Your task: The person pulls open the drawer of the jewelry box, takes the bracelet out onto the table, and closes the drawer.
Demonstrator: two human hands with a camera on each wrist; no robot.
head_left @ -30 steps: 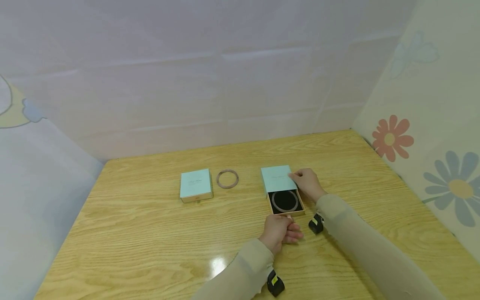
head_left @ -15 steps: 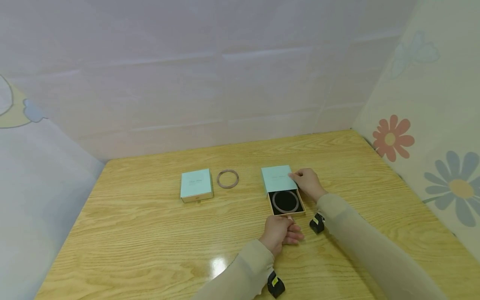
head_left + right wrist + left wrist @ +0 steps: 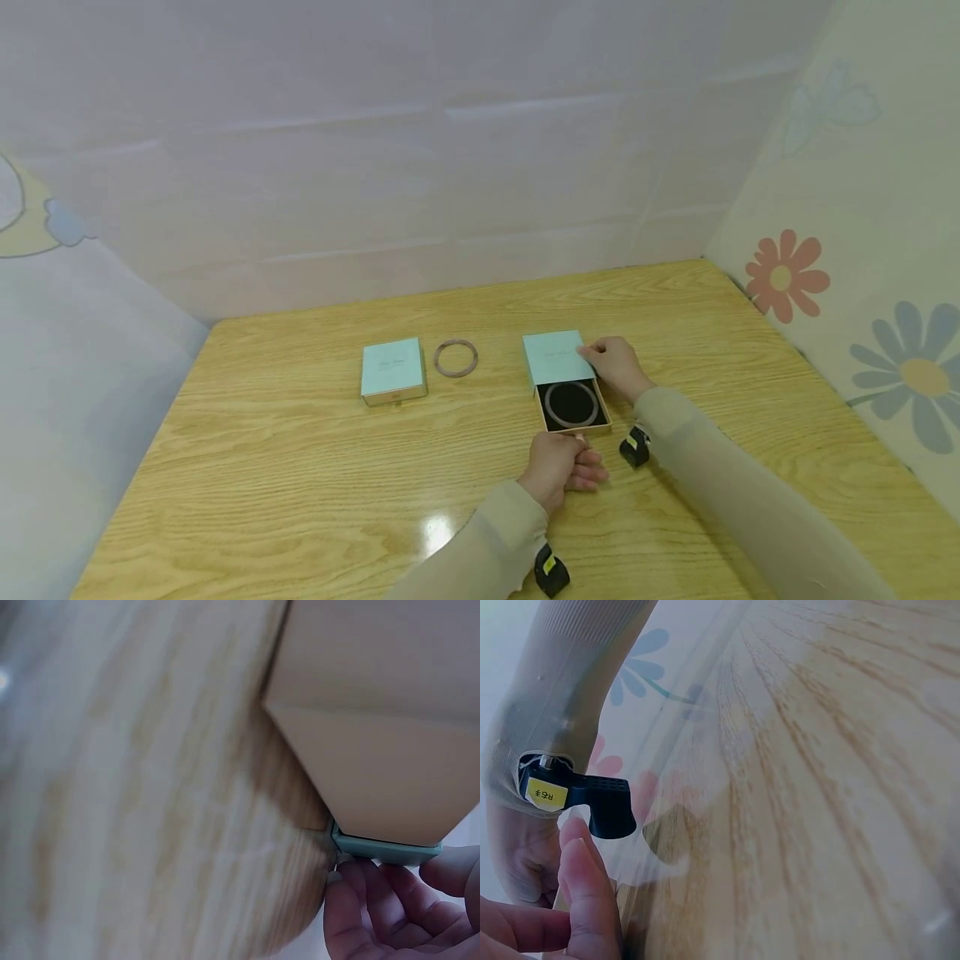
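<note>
A pale teal gift box's outer sleeve (image 3: 558, 357) lies at the right of the table in the head view. Its drawer (image 3: 543, 407) is slid partway out toward me, lined in black, with a greyish-brown bangle (image 3: 551, 413) inside. My left hand (image 3: 557, 467) pinches a small pinkish pull tab (image 3: 581, 437) at the drawer's front; the tab is mostly hidden by the fingers. My right hand (image 3: 617, 365) grips the sleeve's right side, thumb on top. In the right wrist view, thumb and fingers of the right hand (image 3: 397, 915) meet the teal sleeve edge (image 3: 386, 850).
Left of the middle stands another teal box (image 3: 392, 368), closed, beside a loose bangle (image 3: 455, 358) lying flat on the wooden table (image 3: 300, 467). A pale backdrop (image 3: 450, 167) rises along the table's back edge. A wrist camera (image 3: 552, 572) sits at my left cuff.
</note>
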